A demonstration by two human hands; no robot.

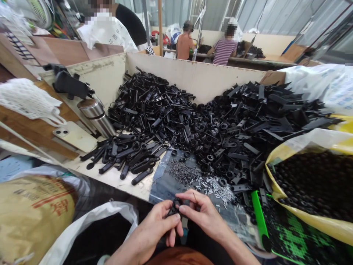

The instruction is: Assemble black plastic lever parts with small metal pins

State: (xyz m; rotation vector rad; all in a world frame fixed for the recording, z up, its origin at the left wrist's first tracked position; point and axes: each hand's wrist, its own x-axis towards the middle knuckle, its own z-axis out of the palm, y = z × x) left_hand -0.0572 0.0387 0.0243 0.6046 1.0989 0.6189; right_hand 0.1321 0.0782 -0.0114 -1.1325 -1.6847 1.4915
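My left hand [154,232] and my right hand [204,217] meet low in the view, both pinching a small black plastic part [174,208] between thumbs and fingers. The fingers hide much of it, so its exact shape cannot be made out. Just beyond my hands lie a scatter of tiny silver metal pins [216,187] and a patch of dark pins [179,173] on a blue sheet [162,180]. Behind these rises a large heap of black plastic parts [165,117], with rings, levers and flat strips mixed together.
The heap fills a pale-walled bench bin [193,77]. A yellow-lined bag of black round parts [311,184] and a green strip [257,221] lie to my right. A woven sack [33,217] and white bag [96,228] sit left, near a steel flask [96,117]. Several co-workers [224,49] sit beyond.
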